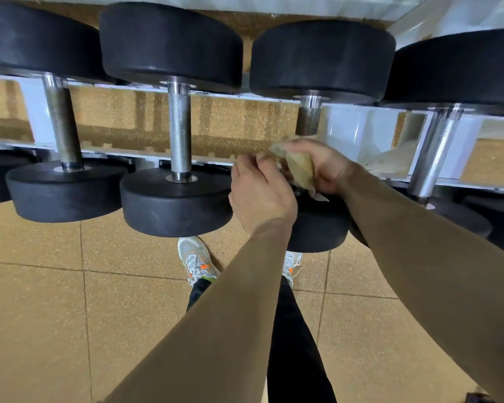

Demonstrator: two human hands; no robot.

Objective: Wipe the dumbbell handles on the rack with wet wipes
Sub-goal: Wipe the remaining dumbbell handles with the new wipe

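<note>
The right hand (323,167) curls its fingers round a soiled wet wipe (300,167) bunched over the near end of the knurled steel dumbbell handle (308,120), third from left. The left hand (261,196) pinches the wipe's left edge. Limp, light and damp, the wipe likely snags on knurling; best wrapped snugly round the shaft.

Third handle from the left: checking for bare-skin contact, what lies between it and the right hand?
The head view shows a crumpled wipe between the handle and the right hand, which grips it; the left hand pinches its edge.
</note>
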